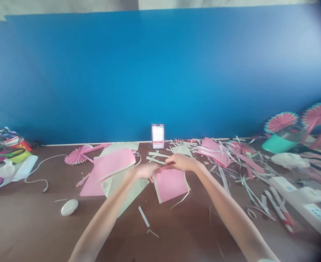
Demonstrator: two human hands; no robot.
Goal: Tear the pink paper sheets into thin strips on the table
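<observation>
My left hand (143,170) and my right hand (182,162) meet over the middle of the brown table (35,233). Both are closed in a pinch on the top edge of a pink paper sheet (170,185), which hangs down from my fingers onto the table. The fold or strip between my fingers is blurred. A pale cream sheet (127,191) lies under my left wrist, and more pink sheets (110,165) lie just left of it.
Paper strips and scraps (242,171) litter the right half. Pink pleated fans (282,122) and a teal tape roll (280,143) stand at far right, another fan (77,154) at left. A white oval object (69,207), a cable (39,171) and a colourful heap (4,153) sit left. A blue wall (160,72) backs the table.
</observation>
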